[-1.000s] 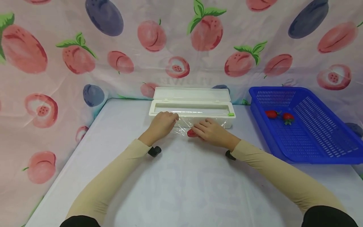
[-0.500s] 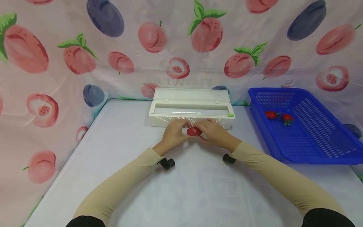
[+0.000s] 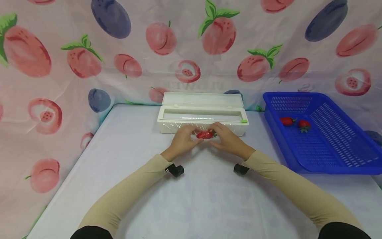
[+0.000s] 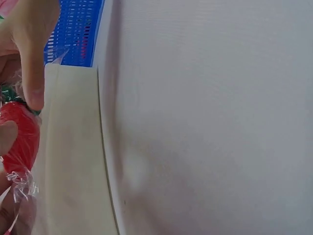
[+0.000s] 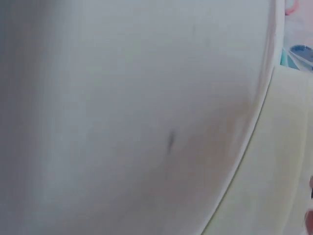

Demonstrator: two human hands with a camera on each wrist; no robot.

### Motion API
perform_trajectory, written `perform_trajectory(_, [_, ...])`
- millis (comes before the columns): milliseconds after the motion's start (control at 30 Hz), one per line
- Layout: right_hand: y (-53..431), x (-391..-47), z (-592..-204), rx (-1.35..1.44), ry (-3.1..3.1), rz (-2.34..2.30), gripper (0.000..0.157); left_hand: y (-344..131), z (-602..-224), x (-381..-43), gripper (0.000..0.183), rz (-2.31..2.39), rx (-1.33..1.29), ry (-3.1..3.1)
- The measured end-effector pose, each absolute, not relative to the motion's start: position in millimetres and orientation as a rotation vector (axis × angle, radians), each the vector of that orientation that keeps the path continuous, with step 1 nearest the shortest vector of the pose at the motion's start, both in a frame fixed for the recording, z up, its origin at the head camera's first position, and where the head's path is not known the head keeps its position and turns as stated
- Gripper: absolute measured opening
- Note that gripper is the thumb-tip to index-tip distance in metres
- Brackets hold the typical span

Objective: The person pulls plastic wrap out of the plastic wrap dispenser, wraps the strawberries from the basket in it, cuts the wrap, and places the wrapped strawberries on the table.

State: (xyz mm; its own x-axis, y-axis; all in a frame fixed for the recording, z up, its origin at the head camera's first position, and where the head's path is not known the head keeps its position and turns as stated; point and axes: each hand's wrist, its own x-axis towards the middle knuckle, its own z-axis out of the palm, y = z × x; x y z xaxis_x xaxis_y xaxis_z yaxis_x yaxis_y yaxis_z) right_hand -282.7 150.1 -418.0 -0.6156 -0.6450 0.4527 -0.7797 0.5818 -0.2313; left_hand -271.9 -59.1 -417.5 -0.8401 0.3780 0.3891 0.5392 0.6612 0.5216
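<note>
A red strawberry [image 3: 205, 134] wrapped in clear cling film is held up in front of the white cling film box [image 3: 203, 127]. My left hand [image 3: 183, 141] grips its pointed end; in the left wrist view, the thumb lies on the red side of the strawberry [image 4: 22, 137] and crumpled film [image 4: 23, 188] gathers below. At the green leafy end, my right hand [image 3: 228, 139] has its thumb and curled fingers around the leaves and film. The box lid stands open, with a film roll [image 3: 203, 117] inside. Only bits of fingertips show in the right wrist view.
A blue plastic basket [image 3: 331, 166] stands to the right, with two strawberries [image 3: 295, 123] in it. White cloth [image 3: 209, 199] covers the table. A fruit-print curtain [image 3: 134, 83] hangs behind the box and along the left.
My left hand has moved right and down from the film at the box to the strawberry. The right hand has shifted to the leafy end, leaving more of the strawberry visible.
</note>
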Motion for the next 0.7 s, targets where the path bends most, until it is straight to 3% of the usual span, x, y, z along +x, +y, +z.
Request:
perform_trajectory(300, [150, -280, -419, 0.982, -2.457, 0.529, 0.034, -57, -415, -275, 0.035, -0.795, -0.770, -2.646])
perform_trajectory(700, [160, -284, -409, 1.077, -2.634, 0.668, 0.031, -64, -407, -286, 0.027, -0.690, -0.883, -2.707])
